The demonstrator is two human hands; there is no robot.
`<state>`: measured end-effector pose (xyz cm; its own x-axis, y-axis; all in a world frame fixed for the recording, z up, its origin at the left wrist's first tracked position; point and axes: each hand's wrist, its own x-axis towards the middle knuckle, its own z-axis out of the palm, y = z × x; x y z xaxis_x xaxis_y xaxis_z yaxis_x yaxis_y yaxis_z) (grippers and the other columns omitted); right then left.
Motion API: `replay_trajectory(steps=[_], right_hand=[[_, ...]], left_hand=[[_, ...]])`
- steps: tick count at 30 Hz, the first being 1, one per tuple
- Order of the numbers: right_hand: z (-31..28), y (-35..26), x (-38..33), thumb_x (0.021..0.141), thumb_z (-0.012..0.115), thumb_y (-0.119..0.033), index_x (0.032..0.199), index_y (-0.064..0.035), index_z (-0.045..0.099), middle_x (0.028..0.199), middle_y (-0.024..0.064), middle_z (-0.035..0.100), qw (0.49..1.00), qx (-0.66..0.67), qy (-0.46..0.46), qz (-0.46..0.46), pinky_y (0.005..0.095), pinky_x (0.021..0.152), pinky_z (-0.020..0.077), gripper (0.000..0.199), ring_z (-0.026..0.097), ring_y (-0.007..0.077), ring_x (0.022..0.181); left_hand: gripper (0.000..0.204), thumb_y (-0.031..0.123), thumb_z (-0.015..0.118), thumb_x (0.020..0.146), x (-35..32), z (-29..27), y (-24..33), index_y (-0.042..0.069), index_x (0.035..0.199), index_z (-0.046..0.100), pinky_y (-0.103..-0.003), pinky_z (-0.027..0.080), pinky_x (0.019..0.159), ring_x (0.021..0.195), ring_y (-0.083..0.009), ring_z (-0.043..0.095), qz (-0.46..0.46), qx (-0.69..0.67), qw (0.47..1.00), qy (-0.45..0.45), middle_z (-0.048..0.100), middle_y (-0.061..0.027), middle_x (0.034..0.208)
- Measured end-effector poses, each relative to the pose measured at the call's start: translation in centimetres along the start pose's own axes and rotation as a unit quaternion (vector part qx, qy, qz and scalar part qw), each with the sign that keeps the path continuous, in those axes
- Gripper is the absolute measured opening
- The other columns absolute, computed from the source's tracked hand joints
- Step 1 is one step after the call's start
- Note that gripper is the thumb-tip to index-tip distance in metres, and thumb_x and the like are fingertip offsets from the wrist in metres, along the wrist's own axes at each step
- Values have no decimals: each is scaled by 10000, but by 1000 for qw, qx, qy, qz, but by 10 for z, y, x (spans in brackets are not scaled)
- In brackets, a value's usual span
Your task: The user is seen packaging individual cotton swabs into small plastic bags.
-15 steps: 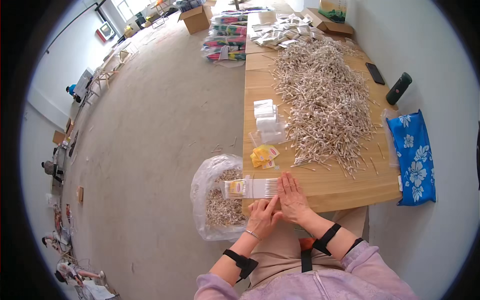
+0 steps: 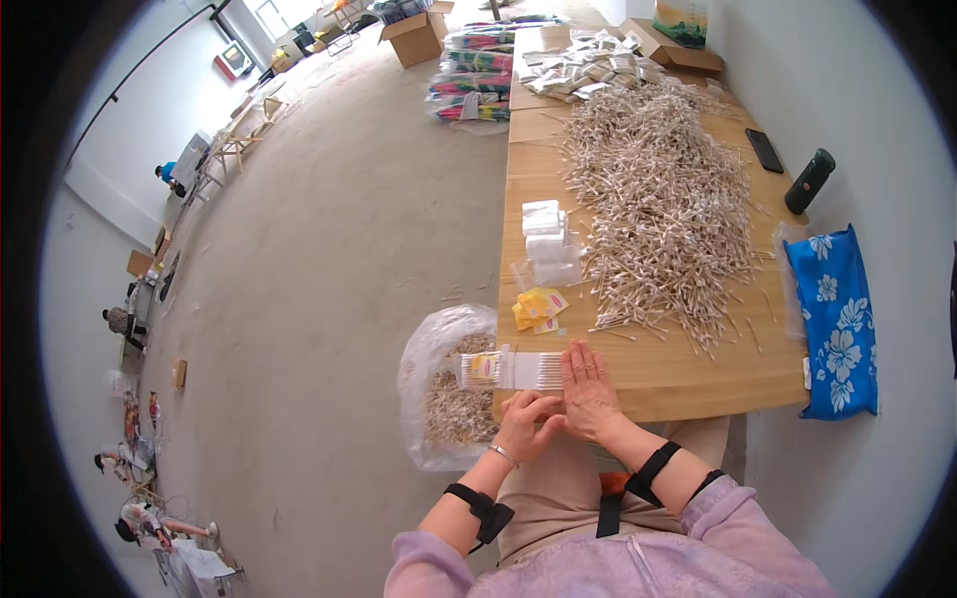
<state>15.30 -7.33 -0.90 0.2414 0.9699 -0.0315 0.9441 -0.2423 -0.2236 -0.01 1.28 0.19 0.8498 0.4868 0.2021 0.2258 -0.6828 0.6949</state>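
Note:
A clear flat packet of cotton swabs (image 2: 510, 370) with a yellow label lies at the near left corner of the wooden table (image 2: 698, 374). My right hand (image 2: 588, 391) rests flat on the table, fingers stretched, touching the packet's right end. My left hand (image 2: 526, 425) sits just below the table's front edge, fingers curled, thumb against my right hand. A huge heap of loose cotton swabs (image 2: 663, 204) covers the table's middle. Yellow label cards (image 2: 538, 305) and a stack of clear empty sleeves (image 2: 548, 244) lie left of the heap.
A clear plastic bag (image 2: 444, 399) holding filled packets hangs beside the table's left corner. A blue flowered pouch (image 2: 835, 319), a dark cylinder (image 2: 808, 180) and a phone (image 2: 765, 149) lie on the right. Boxes and coloured bundles (image 2: 477, 70) stand at the far end. People sit far left.
My right hand has flattened out over the packet's right end; the packet stays put at the table corner.

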Motion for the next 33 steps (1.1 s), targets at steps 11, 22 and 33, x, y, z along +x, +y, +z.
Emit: replay_trajectory(steps=[11, 22, 33], right_hand=[[-2, 3, -2, 790, 566, -570, 1447, 110, 160, 1538, 272, 110, 1000, 13, 12, -4, 471, 1180, 23, 1030, 59, 385, 1452], [-2, 1, 2, 793, 561, -594, 1459, 99, 111, 1548, 267, 51, 999, 23, -43, -1, 475, 1177, 8, 1061, -1, 379, 1457], [-14, 1, 0, 792, 592, -556, 1463, 98, 91, 1546, 268, 56, 997, 44, -70, 3, 473, 1179, 7, 1063, -1, 384, 1455]], left_hand=[[292, 233, 795, 729, 8, -2, 6, 71, 945, 684, -307, 495, 690, 727, -192, 614, -96, -111, 989, -26, 624, -60, 833], [320, 227, 838, 690, 13, -6, 6, 46, 906, 687, -272, 502, 651, 722, -162, 595, -120, -107, 986, -39, 611, -66, 829], [282, 199, 841, 668, 13, -3, 5, 36, 829, 676, -264, 513, 611, 671, -154, 602, -122, -119, 985, -24, 610, -76, 790]])
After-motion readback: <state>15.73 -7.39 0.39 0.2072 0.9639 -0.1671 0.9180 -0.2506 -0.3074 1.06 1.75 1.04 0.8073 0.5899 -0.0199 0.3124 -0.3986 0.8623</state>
